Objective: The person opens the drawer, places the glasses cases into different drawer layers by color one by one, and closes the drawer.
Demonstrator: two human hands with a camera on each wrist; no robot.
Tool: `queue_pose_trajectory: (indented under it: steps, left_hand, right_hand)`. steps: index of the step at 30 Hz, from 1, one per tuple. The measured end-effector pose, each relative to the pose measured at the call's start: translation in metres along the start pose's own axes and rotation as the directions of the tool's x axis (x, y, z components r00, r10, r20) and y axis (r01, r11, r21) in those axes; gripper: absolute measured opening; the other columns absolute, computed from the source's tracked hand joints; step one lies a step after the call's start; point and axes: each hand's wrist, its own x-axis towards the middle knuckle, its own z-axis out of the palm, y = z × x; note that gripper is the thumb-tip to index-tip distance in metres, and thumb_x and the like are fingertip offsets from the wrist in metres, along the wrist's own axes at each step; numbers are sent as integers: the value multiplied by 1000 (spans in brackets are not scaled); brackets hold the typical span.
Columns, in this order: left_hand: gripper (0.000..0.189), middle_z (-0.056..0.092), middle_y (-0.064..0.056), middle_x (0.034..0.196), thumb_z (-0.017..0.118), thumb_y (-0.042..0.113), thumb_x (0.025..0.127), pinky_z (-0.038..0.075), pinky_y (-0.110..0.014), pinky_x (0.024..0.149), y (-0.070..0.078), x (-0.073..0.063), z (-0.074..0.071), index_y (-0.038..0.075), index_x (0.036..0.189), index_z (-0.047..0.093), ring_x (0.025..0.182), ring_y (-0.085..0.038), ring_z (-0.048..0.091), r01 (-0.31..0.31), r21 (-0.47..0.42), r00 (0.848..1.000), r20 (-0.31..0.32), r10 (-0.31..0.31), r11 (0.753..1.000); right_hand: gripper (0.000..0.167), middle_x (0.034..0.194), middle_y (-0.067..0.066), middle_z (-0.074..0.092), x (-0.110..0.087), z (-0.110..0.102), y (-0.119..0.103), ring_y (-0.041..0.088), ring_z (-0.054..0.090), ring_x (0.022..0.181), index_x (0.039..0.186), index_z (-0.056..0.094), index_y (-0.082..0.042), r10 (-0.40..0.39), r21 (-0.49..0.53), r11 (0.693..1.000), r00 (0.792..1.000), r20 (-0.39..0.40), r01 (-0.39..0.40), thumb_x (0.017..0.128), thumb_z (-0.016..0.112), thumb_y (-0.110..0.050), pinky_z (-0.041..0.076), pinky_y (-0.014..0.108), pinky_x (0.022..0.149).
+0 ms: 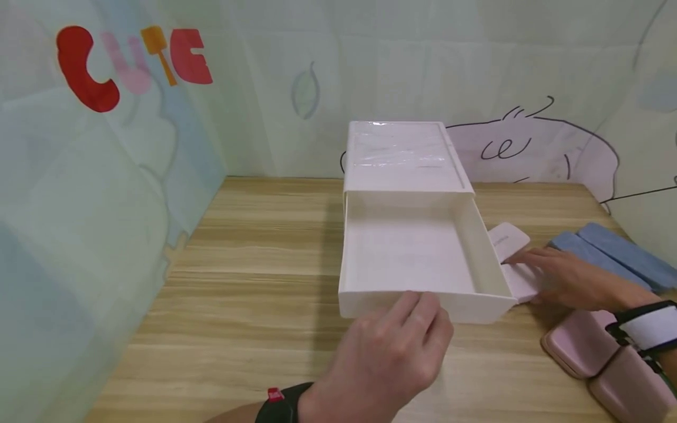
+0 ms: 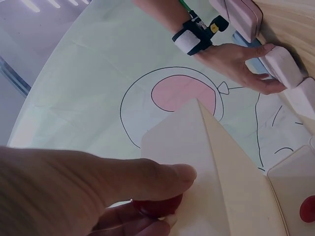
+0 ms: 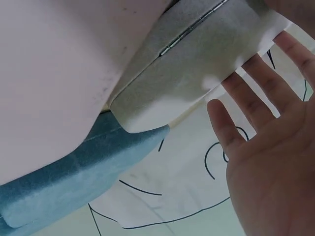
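My left hand [image 1: 391,352] holds the front of a white drawer [image 1: 478,308], pulled out of a white cabinet [image 1: 409,158]. In the left wrist view its fingers curl round a red knob [image 2: 157,206], the thumb lying by the drawer's edge. The drawer's bare floor shows. At the drawer's right side, my right hand [image 1: 571,276] grips a white hinged case [image 1: 520,282] between thumb and fingers. A metal hinge runs along that case in the right wrist view. Another white part [image 1: 508,238] lies just behind; whether it belongs to the same case I cannot tell.
Blue cases [image 1: 608,252] lie right of my right hand. Pink cases [image 1: 582,341] sit near its wrist, at the front right. A second red knob [image 2: 309,209] shows on a white panel. Printed fabric [image 1: 264,88] hangs behind the wooden table [image 1: 238,264].
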Motion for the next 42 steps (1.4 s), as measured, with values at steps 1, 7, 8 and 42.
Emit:
queue_pose_trajectory:
  steps: [1, 7, 8, 42]
  left_hand:
    - [30, 59, 3, 86, 44, -2, 95, 32, -16, 46, 0, 0, 0, 11, 88, 70, 72, -7, 53, 0, 2, 1000, -2, 0, 1000]
    - [29, 59, 3, 85, 44, -3, 94, 33, -16, 48, 0, 1, 0, 11, 87, 70, 73, -7, 53, -2, 10, 1000, -14, 2, 1000]
    - [30, 59, 2, 85, 44, -3, 94, 33, -16, 48, 0, 1, 0, 11, 87, 70, 72, -7, 52, -2, 9, 1000, -14, 2, 1000]
    - [34, 58, 2, 85, 41, -5, 96, 37, -16, 47, 4, -1, -2, 11, 89, 71, 73, -7, 55, 15, -6, 1000, 19, -14, 1000]
  right_hand:
    - [77, 135, 12, 64, -1, 0, 1, 37, 62, 120, 139, 59, -19, -11, 4, 1000, 1000, -11, 11, 69, 91, -10, 55, 59, 88]
    - [78, 135, 9, 64, -5, -6, 3, 34, 62, 120, 139, 58, -15, -60, -48, 997, 994, -89, 56, 69, 92, -12, 55, 55, 89]
    - [78, 135, 8, 64, -6, -7, 3, 32, 62, 119, 139, 59, -15, -72, -66, 996, 992, -108, 65, 69, 92, -14, 55, 51, 91]
    - [82, 124, 2, 65, -10, -76, -42, -8, 40, 112, 138, 63, -8, -173, -136, 983, 894, -413, 128, 62, 94, -14, 35, 17, 83]
